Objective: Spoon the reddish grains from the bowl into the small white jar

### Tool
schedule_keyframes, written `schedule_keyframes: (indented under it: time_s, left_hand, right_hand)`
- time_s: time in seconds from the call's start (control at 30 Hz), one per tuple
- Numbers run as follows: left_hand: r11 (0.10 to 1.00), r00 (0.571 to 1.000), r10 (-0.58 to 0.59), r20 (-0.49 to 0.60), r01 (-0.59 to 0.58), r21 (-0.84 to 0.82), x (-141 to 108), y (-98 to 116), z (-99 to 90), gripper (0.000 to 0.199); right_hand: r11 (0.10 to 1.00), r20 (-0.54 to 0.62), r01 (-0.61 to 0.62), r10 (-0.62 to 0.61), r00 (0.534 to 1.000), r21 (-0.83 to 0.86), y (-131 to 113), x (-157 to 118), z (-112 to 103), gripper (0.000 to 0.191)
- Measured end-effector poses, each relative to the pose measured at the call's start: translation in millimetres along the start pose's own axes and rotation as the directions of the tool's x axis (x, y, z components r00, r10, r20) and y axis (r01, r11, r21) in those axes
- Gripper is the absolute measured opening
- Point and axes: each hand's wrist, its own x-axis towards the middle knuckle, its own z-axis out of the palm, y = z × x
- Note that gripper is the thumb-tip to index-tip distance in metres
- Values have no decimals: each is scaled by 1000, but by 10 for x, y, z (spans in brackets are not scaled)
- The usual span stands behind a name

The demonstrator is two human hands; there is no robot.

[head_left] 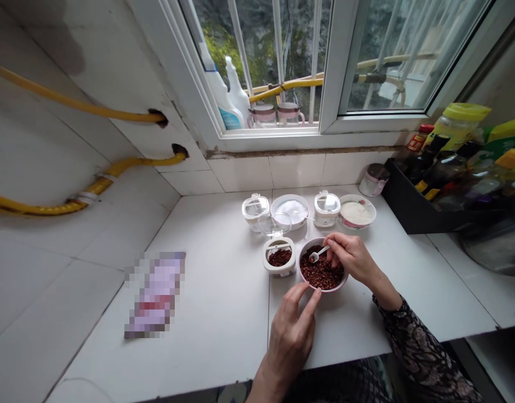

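My right hand (pixel 353 258) pinches the handle of a small white spoon (pixel 314 257), whose scoop lies over a bowl (pixel 333 290) of dark reddish-brown dried grains that look like Sichuan peppercorns (pixel 322 274). At the near side of that bowl is my left hand (pixel 294 324), its fingers stretched out and the tips at the rim. Just left of the bowl stands a white seasoning jar (pixel 279 271), its clear lid (pixel 275 224) flipped up. More of the same grains partly fill it.
Behind are two lidded jars (pixel 256 208) (pixel 327 209), a bowl of white grains (pixel 290 211) and a bowl of pale powder (pixel 357 212). A black bottle rack (pixel 412 210) stands right. A blurred purple packet (pixel 157 294) lies left. Spray bottles (pixel 236 95) stand at the window.
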Motion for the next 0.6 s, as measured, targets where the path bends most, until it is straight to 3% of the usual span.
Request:
schedule_keyframes:
  time_s: [0.4, 0.6]
  left_hand:
    - [1000, 1000, 4, 9, -4, -9, 12, 6, -4, 61]
    - [1000, 1000, 5, 4, -5, -9, 12, 4, 3, 58]
  right_hand:
    - [1000, 26, 14, -14, 1000, -5, 9, 2, 66, 22]
    - [987, -14, -71, 74, 997, 146, 13, 21, 49, 28]
